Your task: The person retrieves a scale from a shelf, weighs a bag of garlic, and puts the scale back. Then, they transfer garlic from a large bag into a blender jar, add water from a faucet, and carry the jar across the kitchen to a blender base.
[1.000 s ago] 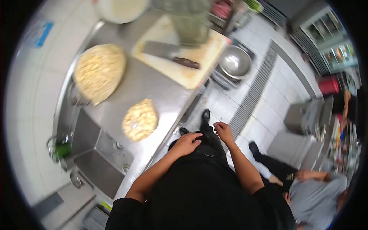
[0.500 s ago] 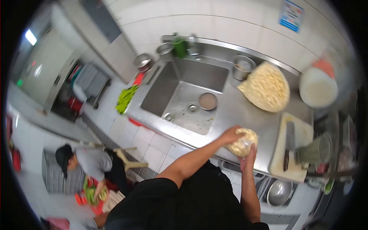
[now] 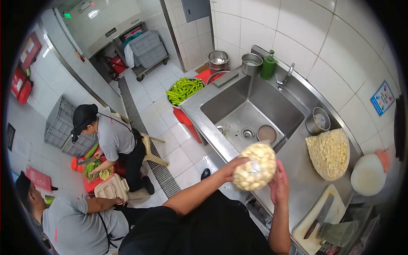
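A clear plastic bag of pale peeled cloves (image 3: 255, 166) is held up in front of the sink counter's edge. My left hand (image 3: 233, 168) grips the bag's left side. My right hand (image 3: 279, 185) is at its right side, fingers stretched out and apart, palm toward the bag; whether it touches the plastic is unclear. A larger bag of the same cloves (image 3: 328, 154) rests on the steel counter (image 3: 293, 170) at the right, beside a metal pot (image 3: 318, 121).
The sink (image 3: 242, 114) holds a small round bowl (image 3: 267, 133). A knife (image 3: 321, 214) lies on a cutting board (image 3: 306, 223). Green peppers (image 3: 185, 90) fill a container left of the sink. Two people in grey shirts (image 3: 112, 138) work at the left, one cutting vegetables.
The view has swung left, bringing a second person into sight. The held bag is raised nearer the camera, and my right hand's fingers have opened out from it.
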Action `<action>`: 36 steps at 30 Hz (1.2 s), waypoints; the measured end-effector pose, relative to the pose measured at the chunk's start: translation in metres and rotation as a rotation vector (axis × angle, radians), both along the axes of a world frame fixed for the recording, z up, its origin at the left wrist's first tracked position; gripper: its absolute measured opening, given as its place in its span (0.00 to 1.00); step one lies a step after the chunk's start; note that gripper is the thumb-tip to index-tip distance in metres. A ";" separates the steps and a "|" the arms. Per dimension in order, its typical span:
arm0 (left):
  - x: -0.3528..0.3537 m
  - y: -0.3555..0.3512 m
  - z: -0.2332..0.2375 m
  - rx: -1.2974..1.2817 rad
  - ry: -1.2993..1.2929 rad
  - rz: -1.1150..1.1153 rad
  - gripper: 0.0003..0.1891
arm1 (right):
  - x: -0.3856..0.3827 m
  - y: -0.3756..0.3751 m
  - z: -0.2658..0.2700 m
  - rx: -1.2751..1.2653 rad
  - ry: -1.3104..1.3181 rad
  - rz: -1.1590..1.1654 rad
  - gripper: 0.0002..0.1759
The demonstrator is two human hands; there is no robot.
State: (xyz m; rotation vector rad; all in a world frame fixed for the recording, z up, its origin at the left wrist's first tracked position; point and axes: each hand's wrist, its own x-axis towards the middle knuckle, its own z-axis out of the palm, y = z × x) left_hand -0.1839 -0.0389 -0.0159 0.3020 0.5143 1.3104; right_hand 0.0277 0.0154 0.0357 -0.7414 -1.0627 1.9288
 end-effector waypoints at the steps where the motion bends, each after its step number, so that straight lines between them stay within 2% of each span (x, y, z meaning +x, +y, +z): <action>1: -0.018 -0.015 -0.003 -0.024 -0.068 0.090 0.35 | -0.011 0.005 -0.005 0.007 -0.008 0.007 0.29; 3: -0.056 -0.037 -0.028 -0.015 -0.240 0.280 0.35 | -0.039 0.015 -0.023 0.086 -0.283 0.116 0.27; 4: -0.077 -0.045 -0.033 0.022 -0.293 0.322 0.35 | -0.055 0.015 -0.031 -0.028 -0.272 0.099 0.22; 6: -0.120 -0.059 -0.055 0.035 -0.375 0.414 0.36 | -0.084 0.016 -0.050 -0.090 -0.327 0.140 0.20; 10: -0.204 -0.082 -0.091 -0.008 -0.324 0.475 0.32 | -0.148 0.008 -0.082 -0.174 -0.526 0.223 0.15; 14: -0.269 -0.084 -0.123 -0.198 -0.257 0.463 0.28 | -0.232 0.005 -0.084 -0.215 -0.559 0.352 0.17; 17: -0.309 -0.061 -0.085 -0.079 -0.307 0.364 0.28 | -0.303 0.007 -0.074 -0.231 -0.467 0.300 0.22; 18: -0.318 -0.052 -0.077 -0.092 -0.274 0.336 0.27 | -0.317 0.011 -0.083 -0.204 -0.399 0.329 0.30; 19: -0.325 -0.042 -0.068 -0.105 -0.240 0.308 0.27 | -0.338 0.012 -0.089 -0.237 -0.331 0.245 0.33; 21: -0.336 -0.020 -0.036 -0.099 -0.234 0.237 0.26 | -0.373 0.017 -0.090 -0.346 -0.107 0.179 0.35; 23: -0.351 -0.003 0.007 0.004 0.321 0.178 0.30 | -0.385 0.029 -0.076 -0.615 0.102 0.275 0.39; 24: -0.353 0.004 0.005 -0.004 0.324 0.205 0.30 | -0.387 0.038 -0.085 -0.636 0.078 0.187 0.38; 25: -0.355 0.011 0.000 0.070 0.496 0.198 0.33 | -0.393 0.046 -0.096 -0.652 0.059 0.096 0.37; 26: -0.361 0.013 -0.003 0.143 0.678 0.191 0.37 | -0.404 0.048 -0.090 -0.651 0.064 0.128 0.37; 29: -0.355 -0.011 -0.015 0.024 0.771 0.305 0.43 | -0.414 0.045 -0.072 -0.630 0.075 0.276 0.38; 30: -0.358 -0.022 -0.009 -0.043 0.583 0.314 0.45 | -0.417 0.046 -0.075 -0.629 0.116 0.369 0.39; 31: -0.355 -0.031 -0.012 -0.049 0.604 0.325 0.45 | -0.422 0.045 -0.080 -0.628 0.165 0.462 0.40; 33: -0.350 -0.056 -0.018 -0.098 0.612 0.529 0.46 | -0.443 0.036 -0.091 -0.635 0.247 0.563 0.41; 35: -0.352 -0.071 -0.013 -0.146 0.671 0.608 0.46 | -0.469 0.028 -0.097 -0.735 0.151 0.639 0.46; 36: -0.358 -0.075 -0.012 -0.160 0.637 0.663 0.46 | -0.477 0.022 -0.099 -0.677 0.158 0.713 0.48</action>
